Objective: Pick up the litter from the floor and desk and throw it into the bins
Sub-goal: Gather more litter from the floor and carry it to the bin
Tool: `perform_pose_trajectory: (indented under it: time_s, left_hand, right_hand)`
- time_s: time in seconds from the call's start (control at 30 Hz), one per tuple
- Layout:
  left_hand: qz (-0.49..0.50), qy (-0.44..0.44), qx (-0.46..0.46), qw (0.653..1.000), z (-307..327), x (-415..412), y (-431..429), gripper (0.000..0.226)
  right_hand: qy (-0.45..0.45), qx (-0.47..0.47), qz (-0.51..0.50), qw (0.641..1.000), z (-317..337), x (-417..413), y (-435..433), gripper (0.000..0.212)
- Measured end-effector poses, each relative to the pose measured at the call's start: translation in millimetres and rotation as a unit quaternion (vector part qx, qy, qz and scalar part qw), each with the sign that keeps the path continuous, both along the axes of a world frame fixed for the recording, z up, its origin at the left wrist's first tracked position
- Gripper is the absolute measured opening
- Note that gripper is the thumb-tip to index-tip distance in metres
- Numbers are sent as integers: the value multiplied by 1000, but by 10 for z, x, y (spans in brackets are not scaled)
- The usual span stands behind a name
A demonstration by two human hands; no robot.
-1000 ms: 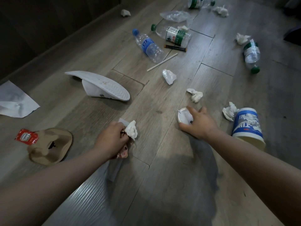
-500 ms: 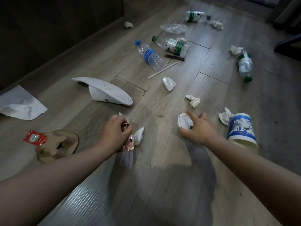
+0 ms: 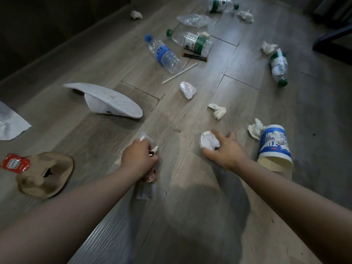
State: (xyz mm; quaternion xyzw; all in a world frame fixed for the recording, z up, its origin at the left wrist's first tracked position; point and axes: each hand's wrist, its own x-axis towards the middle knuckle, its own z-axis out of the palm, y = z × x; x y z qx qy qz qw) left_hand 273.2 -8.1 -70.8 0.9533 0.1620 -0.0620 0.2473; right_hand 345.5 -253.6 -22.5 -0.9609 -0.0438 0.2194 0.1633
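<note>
While both arms reach down to the grey wood-plank floor [image 3: 190, 216], the left hand [image 3: 140, 159] is clenched round a bunch of crumpled wrappers and white tissue [image 3: 149, 178], with clear film and a reddish scrap poking out below the fist. The right hand [image 3: 226, 151] has thumb and fingers curled round a small round white plastic cup [image 3: 207, 141] down at the boards; whether it has left the floor I cannot tell.

Just right of that hand a blue-and-white paper tub [image 3: 274, 147] lies on its side, with a crumpled white tissue [image 3: 255, 128] just beside it and a second tissue wad [image 3: 217, 110] a little beyond. Further out lie a scrunched clear plastic scrap [image 3: 188, 89], a pale wooden stick [image 3: 180, 73], a blue-labelled clear bottle [image 3: 163, 54] and a green-capped clear bottle [image 3: 192, 41]. To the left are an upturned white shoe [image 3: 106, 101], a tan fabric cap [image 3: 44, 175] and a red sauce sachet [image 3: 15, 162].

No bin shows. The step in hand looks like gathering, with most of the litter not yet picked up. Next the cup wants lifting level, since something dark sits inside, and with both hands then full a trip to the bins seems due
</note>
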Motion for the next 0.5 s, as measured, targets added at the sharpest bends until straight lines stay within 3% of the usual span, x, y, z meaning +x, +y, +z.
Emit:
perform_pose_trajectory:
  time_s: [0.1, 0.2, 0.37, 0.5]
  left_hand:
    - [19, -16, -47, 999, 26, -48, 60, 17]
    - [35, -36, -90, 995, 129, -116, 141, 26]
    - [6, -68, -97, 993, 582, -63, 319, 27]
    - [49, -64, -113, 990, 1059, 32, 340, 21]
  right_hand:
    - [-2, 10, -2, 1000, 86, -37, 24, 77]
    - [-2, 27, -2, 1000, 190, -110, 30, 77]
    - [-8, 43, 23, 999, 490, -117, 37, 81]
    - [-5, 46, 6, 999, 859, -144, 95, 81]
